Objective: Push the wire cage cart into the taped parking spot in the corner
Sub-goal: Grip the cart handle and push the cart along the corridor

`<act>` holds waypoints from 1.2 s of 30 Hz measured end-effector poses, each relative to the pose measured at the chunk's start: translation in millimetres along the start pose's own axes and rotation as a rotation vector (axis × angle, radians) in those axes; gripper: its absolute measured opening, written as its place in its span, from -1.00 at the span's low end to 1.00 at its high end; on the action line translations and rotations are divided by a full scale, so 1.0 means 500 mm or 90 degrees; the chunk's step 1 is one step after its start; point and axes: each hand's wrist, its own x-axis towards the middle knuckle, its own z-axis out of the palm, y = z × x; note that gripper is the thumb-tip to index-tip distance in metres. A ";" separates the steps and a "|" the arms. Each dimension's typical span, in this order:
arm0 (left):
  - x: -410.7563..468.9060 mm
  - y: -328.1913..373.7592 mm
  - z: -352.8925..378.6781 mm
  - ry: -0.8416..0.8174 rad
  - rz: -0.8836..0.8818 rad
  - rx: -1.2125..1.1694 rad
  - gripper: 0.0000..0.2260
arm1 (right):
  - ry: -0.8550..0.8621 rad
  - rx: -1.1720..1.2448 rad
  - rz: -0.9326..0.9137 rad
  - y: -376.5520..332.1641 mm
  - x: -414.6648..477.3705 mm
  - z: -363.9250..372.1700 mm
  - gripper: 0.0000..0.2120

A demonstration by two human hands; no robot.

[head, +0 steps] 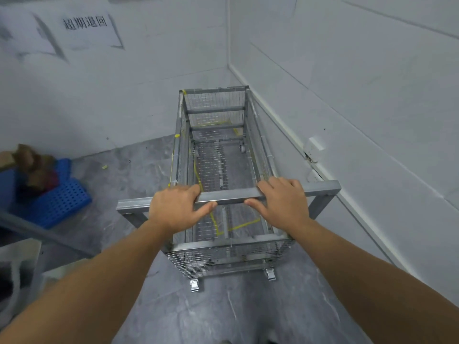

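Observation:
The wire cage cart [218, 112] is a long, empty, grey metal mesh cage on small castors, pointing into the room corner. Its near top rail [229, 196] runs across the middle of the view. My left hand [176, 207] grips the rail left of centre, fingers over the top and thumb underneath. My right hand [283, 199] grips it right of centre the same way. Yellow floor tape [244, 224] shows through the mesh floor under the cart, with more yellow tape near the far end.
White walls meet in the corner [228, 63] ahead; the right wall runs close beside the cart, with a white socket box [314, 145] on it. A blue perforated crate [53, 197] holding brown items sits on the grey floor at left. A paper sign [85, 23] hangs on the left wall.

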 end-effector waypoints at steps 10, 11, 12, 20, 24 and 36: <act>0.167 -0.068 0.045 0.003 -0.018 -0.004 -0.48 | 0.004 -0.005 -0.025 0.052 0.179 0.065 -0.44; 0.186 -0.072 0.047 0.005 -0.019 -0.003 -0.49 | -0.002 -0.006 -0.026 0.058 0.197 0.071 -0.44; 0.203 -0.076 0.049 0.007 -0.016 -0.002 -0.50 | -0.007 -0.007 -0.028 0.065 0.216 0.077 -0.43; 0.332 -0.124 0.078 0.031 -0.005 0.030 -0.44 | -0.026 0.008 -0.046 0.110 0.356 0.128 -0.40; 0.397 -0.151 0.096 0.017 -0.019 0.019 -0.44 | -0.038 0.007 -0.052 0.127 0.425 0.156 -0.40; 0.554 -0.226 0.131 0.024 -0.023 0.016 -0.47 | 0.075 0.014 -0.072 0.168 0.593 0.237 -0.42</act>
